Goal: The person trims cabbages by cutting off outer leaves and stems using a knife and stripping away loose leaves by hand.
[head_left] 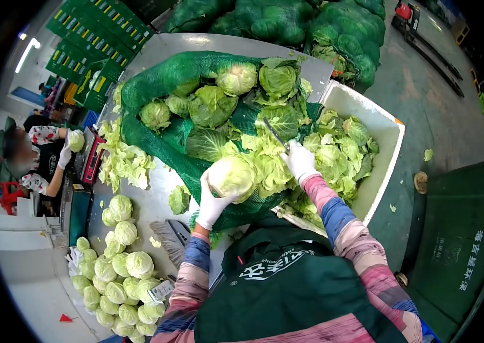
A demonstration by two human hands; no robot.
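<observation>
A person's gloved left hand (pixel 213 201) holds a pale green cabbage (pixel 233 177) from its lower left side, fingers curved around it, above an opened green net (pixel 146 86) on a metal table (pixel 163 182). The gloved right hand (pixel 300 162) is closed around a knife (pixel 274 133), its blade angled up and left. Clock directions run from the held cabbage. Between 11 and 1 o'clock, untrimmed cabbages (pixel 212 106) rest on the net. At 3 o'clock, a white box (pixel 389 154) holds leafy greens (pixel 333 153). Between 7 and 8 o'clock lies a pile of cabbages (pixel 115 292), with a brush (pixel 172 239) nearer. Loose leaves (pixel 125 159) lie toward 9 o'clock; beyond them, a co-worker (pixel 42 157) holds another cabbage (pixel 76 140) beside a red scale (pixel 94 159).
</observation>
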